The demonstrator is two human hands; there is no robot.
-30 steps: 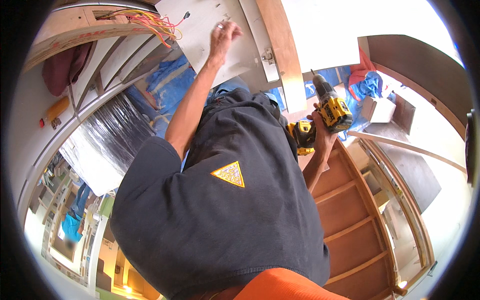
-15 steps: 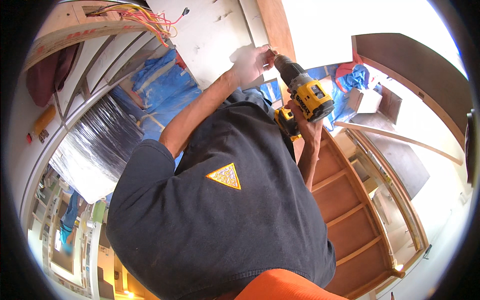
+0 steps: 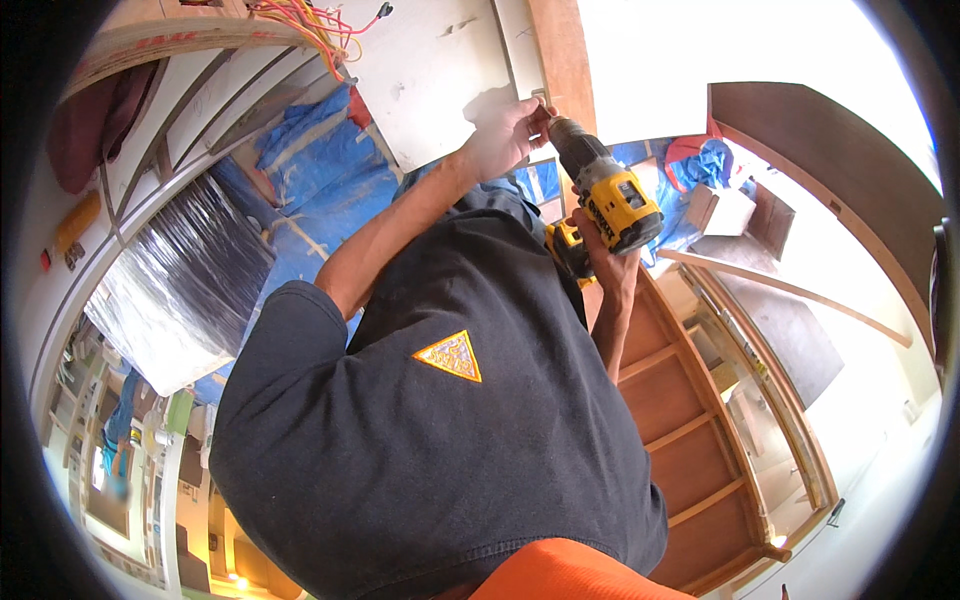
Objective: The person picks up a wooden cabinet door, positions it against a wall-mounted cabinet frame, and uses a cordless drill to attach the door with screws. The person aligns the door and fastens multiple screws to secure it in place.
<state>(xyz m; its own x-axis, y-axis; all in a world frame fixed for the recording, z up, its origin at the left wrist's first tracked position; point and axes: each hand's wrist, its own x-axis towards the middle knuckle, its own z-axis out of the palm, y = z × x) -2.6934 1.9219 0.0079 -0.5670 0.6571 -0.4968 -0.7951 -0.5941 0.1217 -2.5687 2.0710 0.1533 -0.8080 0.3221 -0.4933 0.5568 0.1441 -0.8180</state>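
My right hand (image 3: 612,258) is wrapped round the handle of a yellow-and-black cordless drill (image 3: 618,200). The drill's chuck points up and to the left, toward a wooden strip (image 3: 562,60) along a white panel (image 3: 430,85). Just beyond the chuck, my left hand (image 3: 503,138) is closed in a pinch, with its fingertips close to the drill's tip and the strip's edge. Whatever lies between those fingertips is too small to make out. The drill's battery base is partly hidden behind my right wrist.
Loose red and yellow wires (image 3: 315,30) hang at the upper left. Blue sheeting (image 3: 330,170) covers surfaces beyond my left arm, beside a plastic-wrapped bundle (image 3: 185,280). To the right are a brown ribbed wooden panel (image 3: 690,450), a slanting wooden stick (image 3: 800,295) and a dark curved panel (image 3: 830,140).
The drill and both hands have shifted slightly down relative to the wooden strip. My grip on the drill is the same, and my left fingers stay pinched near its tip.
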